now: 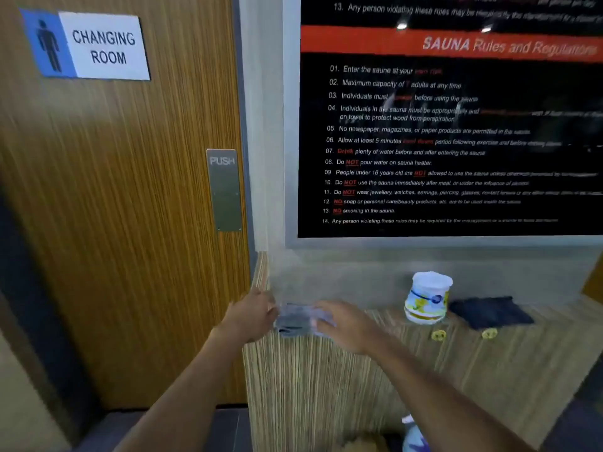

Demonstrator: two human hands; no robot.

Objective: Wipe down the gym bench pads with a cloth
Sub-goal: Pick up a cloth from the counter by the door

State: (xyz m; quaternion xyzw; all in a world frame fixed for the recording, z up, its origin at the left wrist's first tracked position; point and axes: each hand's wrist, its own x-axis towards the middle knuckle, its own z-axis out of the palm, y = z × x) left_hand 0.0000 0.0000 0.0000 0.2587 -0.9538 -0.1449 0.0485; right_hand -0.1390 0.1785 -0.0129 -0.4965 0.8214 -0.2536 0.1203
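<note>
A folded grey-blue cloth [295, 319] lies at the left end of a wooden counter [375, 363]. My left hand [253, 316] grips the cloth's left edge at the counter's corner. My right hand [346, 324] rests on the cloth's right side, fingers curled onto it. The picture is blurred around both hands. No gym bench pad is in view.
A white tub of wipes [427, 296] stands on the counter, with a dark folded cloth [491, 311] to its right and two small yellow items [439, 335] in front. A wooden "Changing Room" door [114, 207] with a push plate [225, 190] is left; a sauna rules board [450, 125] hangs above.
</note>
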